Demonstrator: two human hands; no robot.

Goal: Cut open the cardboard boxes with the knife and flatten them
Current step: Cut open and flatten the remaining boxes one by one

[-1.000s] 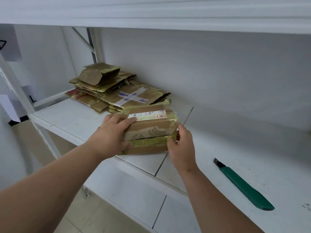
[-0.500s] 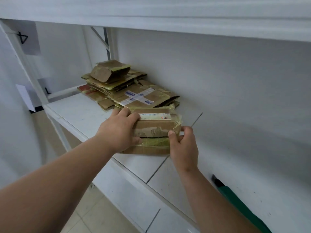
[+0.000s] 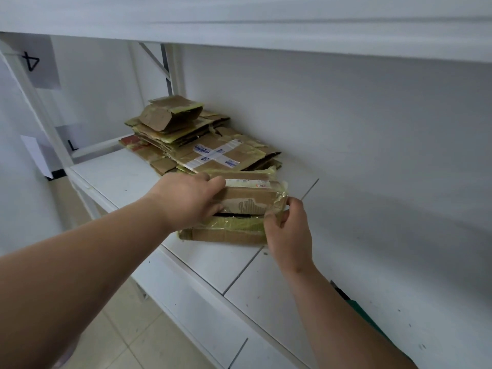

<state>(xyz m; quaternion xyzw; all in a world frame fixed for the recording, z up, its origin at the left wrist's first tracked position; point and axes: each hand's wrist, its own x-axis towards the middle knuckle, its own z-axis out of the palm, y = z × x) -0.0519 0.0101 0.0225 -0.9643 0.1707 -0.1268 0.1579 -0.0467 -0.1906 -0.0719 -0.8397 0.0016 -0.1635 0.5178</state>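
A small taped cardboard box [image 3: 250, 199] lies on the white shelf [image 3: 213, 257], its top partly lifted so a dark gap shows along the front. My left hand [image 3: 189, 198] grips its left end, fingers over the top and thumb on the front. My right hand [image 3: 288, 227] pinches the box's right front corner at the yellowish tape. The green-handled knife [image 3: 354, 304] lies on the shelf to the right, mostly hidden behind my right forearm.
A pile of flattened cardboard boxes [image 3: 191, 139] sits at the back left of the shelf against the wall. Another shelf board [image 3: 266, 22] hangs close overhead. A white upright post [image 3: 40, 110] stands at the left. Tiled floor lies below the shelf edge.
The view has shifted left and closer, so the knife has slid behind my right forearm. Both hands stay on the box, and the gap along its front has opened a little.
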